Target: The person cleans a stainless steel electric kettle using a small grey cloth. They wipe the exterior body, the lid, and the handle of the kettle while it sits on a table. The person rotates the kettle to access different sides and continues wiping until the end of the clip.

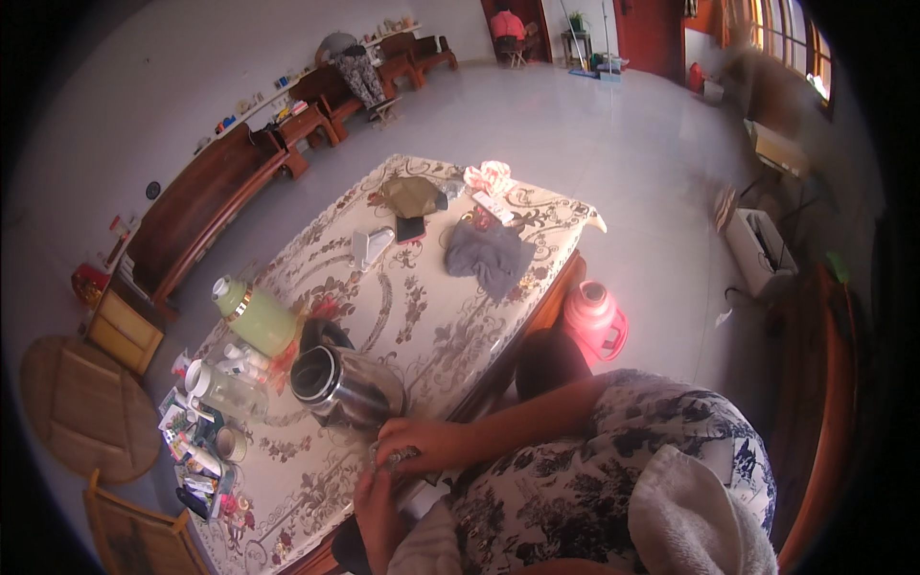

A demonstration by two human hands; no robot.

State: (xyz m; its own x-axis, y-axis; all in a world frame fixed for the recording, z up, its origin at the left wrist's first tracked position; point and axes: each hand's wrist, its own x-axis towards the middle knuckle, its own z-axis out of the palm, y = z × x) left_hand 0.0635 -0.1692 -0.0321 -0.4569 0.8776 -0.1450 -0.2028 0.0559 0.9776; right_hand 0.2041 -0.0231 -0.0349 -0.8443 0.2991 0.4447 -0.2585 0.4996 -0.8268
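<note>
My right hand (422, 445) and my left hand (378, 500) meet at the near edge of the table, fingers closed together. Between them shows a small crinkled, greyish thing (402, 456), too blurred to name. Just beyond the hands, on the patterned tablecloth (431, 335), stands a shiny steel kettle (369, 385) with a dark handle and an open-looking top. A light green thermos flask (257, 316) is farther left. Beside it is a clear jar with a white lid (230, 391). A white towel (680, 517) lies over my patterned clothing at the right.
A tray of small items (196, 470) sits at the table's left end. A grey cloth (487, 257), a white remote (494, 207) and a brown bag (414, 195) lie farther off. A pink flask (594, 321) stands beside the table. Two people (359, 72) are across the room.
</note>
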